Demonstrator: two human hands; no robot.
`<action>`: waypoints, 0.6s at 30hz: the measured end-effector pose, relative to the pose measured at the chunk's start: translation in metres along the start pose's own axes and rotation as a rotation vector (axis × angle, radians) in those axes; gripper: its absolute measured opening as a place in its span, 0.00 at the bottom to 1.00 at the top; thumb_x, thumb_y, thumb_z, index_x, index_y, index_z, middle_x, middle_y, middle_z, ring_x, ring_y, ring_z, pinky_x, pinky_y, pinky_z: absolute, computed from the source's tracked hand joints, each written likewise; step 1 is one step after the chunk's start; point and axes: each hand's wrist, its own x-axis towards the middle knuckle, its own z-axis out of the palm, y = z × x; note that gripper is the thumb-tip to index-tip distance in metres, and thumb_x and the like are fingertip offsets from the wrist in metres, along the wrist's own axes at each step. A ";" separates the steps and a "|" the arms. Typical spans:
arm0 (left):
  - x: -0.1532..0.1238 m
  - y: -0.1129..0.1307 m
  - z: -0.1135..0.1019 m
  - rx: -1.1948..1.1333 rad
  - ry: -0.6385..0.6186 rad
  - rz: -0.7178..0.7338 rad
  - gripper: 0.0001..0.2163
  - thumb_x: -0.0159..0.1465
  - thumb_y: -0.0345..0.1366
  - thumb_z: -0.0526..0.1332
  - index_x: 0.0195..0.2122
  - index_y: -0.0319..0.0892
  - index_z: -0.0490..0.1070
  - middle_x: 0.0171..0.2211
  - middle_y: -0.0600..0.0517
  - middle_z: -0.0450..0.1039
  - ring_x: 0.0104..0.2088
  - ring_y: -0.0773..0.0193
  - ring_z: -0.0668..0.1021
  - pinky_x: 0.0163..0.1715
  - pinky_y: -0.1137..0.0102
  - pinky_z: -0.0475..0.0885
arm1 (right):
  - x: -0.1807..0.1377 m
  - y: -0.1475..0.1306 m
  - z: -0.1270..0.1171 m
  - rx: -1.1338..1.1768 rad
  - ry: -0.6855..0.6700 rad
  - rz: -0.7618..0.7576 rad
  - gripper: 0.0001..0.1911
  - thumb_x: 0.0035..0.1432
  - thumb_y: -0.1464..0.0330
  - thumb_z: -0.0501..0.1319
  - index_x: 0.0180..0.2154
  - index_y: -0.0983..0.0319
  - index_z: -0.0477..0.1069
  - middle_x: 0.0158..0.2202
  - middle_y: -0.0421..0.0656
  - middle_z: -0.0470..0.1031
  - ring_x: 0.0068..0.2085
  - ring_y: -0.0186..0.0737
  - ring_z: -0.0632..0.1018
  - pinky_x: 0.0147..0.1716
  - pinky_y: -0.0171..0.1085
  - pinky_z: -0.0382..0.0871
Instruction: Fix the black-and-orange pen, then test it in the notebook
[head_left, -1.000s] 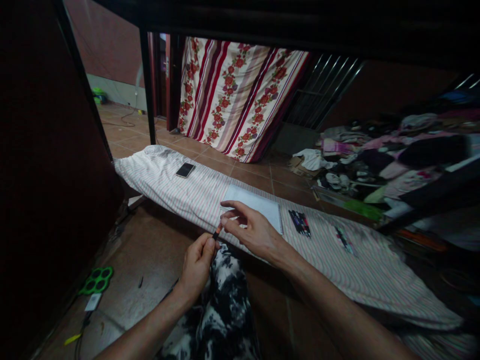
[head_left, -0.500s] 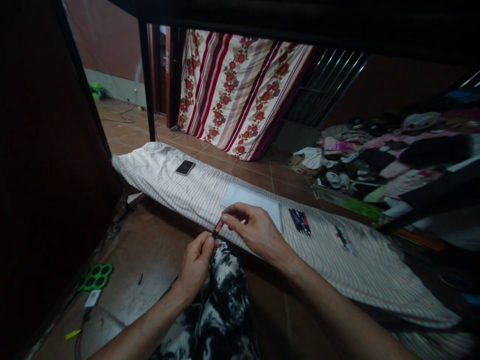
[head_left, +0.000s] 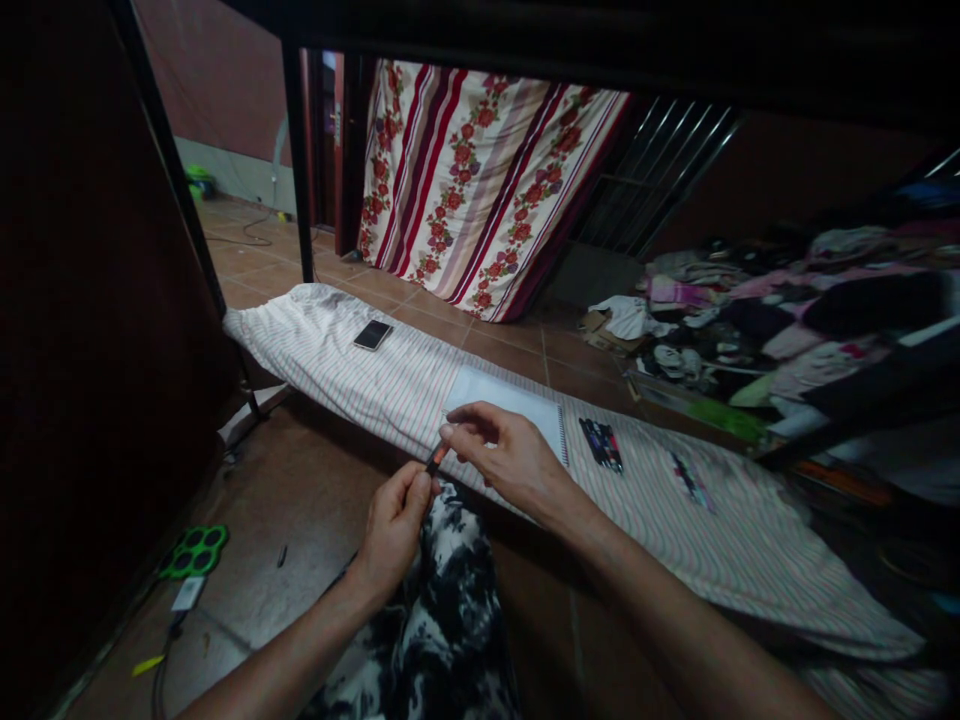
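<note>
A long narrow board padded in pink-and-white striped cloth is laid across the middle of the scene, running from far left to near right above the brown tiled floor. Behind it, a floral curtain with dark red stripes is hung in soft folds, and a heap of mixed clothes is piled at the far right. A black-and-white patterned fabric is spread over the near centre, below the hands. On the striped cloth a white spiral-bound notebook is laid flat, with a dark flat phone well to its left and a small bundle of dark pens just to its right. A green plastic piece with round holes is seen on the floor at the near left.

The left hand is curled into a loose fist around the lower end of a slim orange-and-black pen, which is held tilted at the near edge of the board, just in front of the notebook. The right hand is pinched on the pen's upper end with thumb and forefinger (the other fingers are bent loosely above the notebook's near edge).
</note>
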 end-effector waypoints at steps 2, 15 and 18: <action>-0.001 0.001 0.000 0.007 0.003 0.009 0.17 0.59 0.50 0.52 0.25 0.41 0.64 0.17 0.59 0.53 0.20 0.70 0.57 0.20 0.74 0.52 | 0.001 0.001 -0.001 -0.059 -0.007 -0.017 0.13 0.54 0.60 0.58 0.33 0.64 0.73 0.27 0.43 0.77 0.29 0.37 0.75 0.29 0.34 0.66; -0.002 -0.003 -0.001 -0.050 -0.020 -0.013 0.17 0.59 0.50 0.53 0.25 0.41 0.63 0.19 0.59 0.53 0.20 0.71 0.55 0.20 0.74 0.51 | -0.005 -0.006 -0.004 0.039 -0.114 -0.050 0.13 0.56 0.68 0.55 0.44 0.64 0.69 0.32 0.42 0.77 0.31 0.34 0.75 0.31 0.32 0.66; -0.003 -0.002 -0.001 -0.050 -0.018 -0.016 0.17 0.59 0.51 0.52 0.25 0.41 0.63 0.19 0.59 0.52 0.20 0.71 0.55 0.20 0.74 0.50 | -0.005 -0.004 -0.003 -0.039 -0.056 -0.048 0.14 0.52 0.64 0.60 0.41 0.63 0.70 0.31 0.42 0.76 0.30 0.34 0.74 0.27 0.31 0.64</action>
